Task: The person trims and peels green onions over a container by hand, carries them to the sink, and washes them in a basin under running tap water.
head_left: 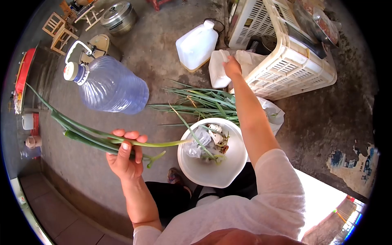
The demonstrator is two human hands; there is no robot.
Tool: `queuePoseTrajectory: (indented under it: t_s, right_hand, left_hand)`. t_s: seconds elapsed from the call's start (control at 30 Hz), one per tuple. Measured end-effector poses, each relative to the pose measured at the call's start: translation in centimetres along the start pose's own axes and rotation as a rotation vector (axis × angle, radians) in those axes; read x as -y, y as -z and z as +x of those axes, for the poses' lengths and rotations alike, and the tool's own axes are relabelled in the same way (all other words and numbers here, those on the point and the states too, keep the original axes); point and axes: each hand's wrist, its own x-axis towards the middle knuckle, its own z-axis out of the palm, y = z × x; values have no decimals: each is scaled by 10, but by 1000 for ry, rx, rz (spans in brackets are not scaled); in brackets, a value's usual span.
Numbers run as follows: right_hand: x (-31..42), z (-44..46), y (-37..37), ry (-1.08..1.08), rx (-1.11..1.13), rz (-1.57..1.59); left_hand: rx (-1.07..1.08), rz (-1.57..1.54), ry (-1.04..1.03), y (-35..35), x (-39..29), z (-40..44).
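My left hand (pixel 126 157) is closed round a few green onions (pixel 92 136), whose leaves point to the upper left and whose pale root ends reach right, one of them over the white bowl (pixel 190 169). Inside the bowl are a clear plastic bag (pixel 198 143) and plant scraps (pixel 220 141). Stretched forward, my right hand (pixel 232 67) grips the edge of a translucent white container (pixel 219 75). Between the bowl and that container lies a pile of green onions (pixel 204 102) on the floor, partly behind my right forearm.
A large blue water bottle (pixel 114 87) stands at the left, a white jug (pixel 197 45) farther ahead. White plastic crates (pixel 286 61) are at the right, with a plastic bag (pixel 271 114) in front. Beyond are a metal pot (pixel 118 17) and a wooden chair (pixel 59 32).
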Motion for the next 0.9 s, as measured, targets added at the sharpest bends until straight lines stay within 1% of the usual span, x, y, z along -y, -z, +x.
queuePoseTrajectory:
  t_s: [0.1,0.17,0.2,0.27,0.3,0.4,0.47,0.6,0.63,0.73,0.8,0.83,0.9]
  right_hand:
    - [20,-7,10,-40,29,-53]
    - [33,-27,18,173,-203,-249]
    - [36,-24,17,175,-205,-251]
    - [39,-20,15,470,-273,-166]
    - [41,-21,11,464,-264,-167]
    - [59,-28,-1,506,-202,-104]
    - [66,-41,-12,667,-120,-126]
    - [74,-56,-22,716,-12,-18]
    - [74,-57,-22,724,-32,9]
    - [65,-64,-16,710,-37,72]
    - [54,-88,1,730,104,233]
    - [40,-106,3,759,121,299]
    - [11,-143,32,774,236,287]
  left_hand:
    - [38,3,-3,-4,2,2]
    - [44,-6,-9,-5,5,4]
    - [35,-21,1,-5,8,4]
    - [17,-38,20,-6,12,3]
    - [6,-23,23,-7,10,1]
    - [-10,-8,10,-5,6,0]
    - [-19,-14,-3,-6,6,0]
    - [-27,12,-1,-7,8,-1]
    - [-19,16,6,-7,9,-1]
    - [-33,40,12,-7,7,0]
    - [-20,39,21,-6,6,2]
    - [-8,34,8,-5,6,2]
    - [39,9,33,-1,6,4]
